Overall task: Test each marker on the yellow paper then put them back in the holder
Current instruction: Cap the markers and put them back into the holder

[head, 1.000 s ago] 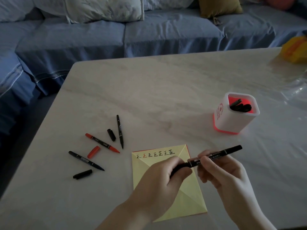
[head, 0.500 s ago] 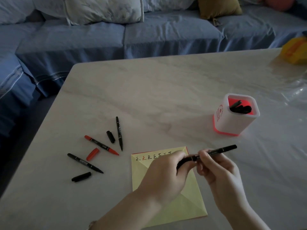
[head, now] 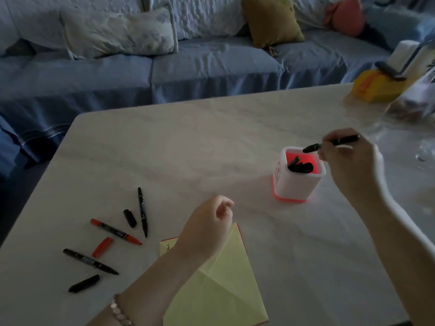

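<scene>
My right hand [head: 348, 161] grips a capped black marker [head: 313, 147] and holds it nearly level, its tip over the rim of the white and red holder [head: 296, 184]. Several black markers stand inside the holder. My left hand [head: 207, 227] hovers over the top of the yellow paper [head: 226, 283] with fingers loosely curled and nothing in them. To the left on the table lie a red marker [head: 115, 231], its red cap [head: 102, 247], two uncapped black markers [head: 142, 211] [head: 90, 261] and two black caps [head: 130, 218] [head: 84, 283].
The pale marble table [head: 211, 142] stretches back to a blue sofa [head: 188, 67] with cushions. A yellow object [head: 376, 88] and clear plastic packaging [head: 414, 109] sit at the table's far right corner.
My hands have parted. My right hand carried the capped black marker up and to the right to the holder. My left hand let go of it and stays over the paper.
</scene>
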{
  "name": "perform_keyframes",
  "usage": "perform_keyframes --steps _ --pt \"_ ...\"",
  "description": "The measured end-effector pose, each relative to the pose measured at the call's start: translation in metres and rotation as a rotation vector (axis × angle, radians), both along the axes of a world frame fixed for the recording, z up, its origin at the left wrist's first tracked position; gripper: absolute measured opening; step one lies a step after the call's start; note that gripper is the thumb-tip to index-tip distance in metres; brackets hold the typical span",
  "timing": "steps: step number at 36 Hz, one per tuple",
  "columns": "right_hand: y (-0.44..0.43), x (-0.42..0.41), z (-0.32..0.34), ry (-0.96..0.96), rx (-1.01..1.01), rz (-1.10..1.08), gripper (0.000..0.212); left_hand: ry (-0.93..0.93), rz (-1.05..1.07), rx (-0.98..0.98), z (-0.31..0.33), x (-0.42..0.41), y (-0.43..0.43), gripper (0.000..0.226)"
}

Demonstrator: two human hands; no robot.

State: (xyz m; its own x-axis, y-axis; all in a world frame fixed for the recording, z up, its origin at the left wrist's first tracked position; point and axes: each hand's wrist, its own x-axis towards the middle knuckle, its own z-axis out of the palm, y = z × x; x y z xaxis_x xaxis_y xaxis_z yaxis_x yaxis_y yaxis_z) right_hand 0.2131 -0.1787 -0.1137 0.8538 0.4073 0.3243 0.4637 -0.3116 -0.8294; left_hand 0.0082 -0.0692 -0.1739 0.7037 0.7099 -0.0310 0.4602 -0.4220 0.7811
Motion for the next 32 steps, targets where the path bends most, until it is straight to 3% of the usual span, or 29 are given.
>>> perform_keyframes --steps 2,5,8,16,21,25,32 --pt "0.009 0.01 -0.008 0.051 -0.166 0.0 0.018 0.015 0.002 -0.02 -0.001 -0.008 0.001 0.017" --pt "0.019 0.016 -0.012 0.05 -0.352 0.011 0.032 0.023 0.015 -0.03 -0.003 -0.019 0.003 0.015" --pt "0.021 0.017 -0.012 -0.005 -0.403 0.002 0.019 0.032 0.01 0.018 -0.005 -0.025 0.003 0.015" --pt "0.011 0.006 -0.008 0.072 -0.465 0.051 0.022 0.019 -0.016 0.044 -0.013 -0.032 -0.002 0.015" --pt "-0.006 -0.031 0.003 -0.207 -0.494 0.055 0.027 0.06 -0.012 0.084 -0.02 -0.052 0.008 0.015" --pt "0.005 -0.079 0.0 -0.207 -0.407 0.251 0.016 0.091 0.036 0.093 -0.019 -0.079 0.019 0.015" --pt "0.08 -0.16 -0.051 0.057 -0.668 0.677 0.019 0.097 0.189 0.002 -0.014 -0.139 0.036 0.009"
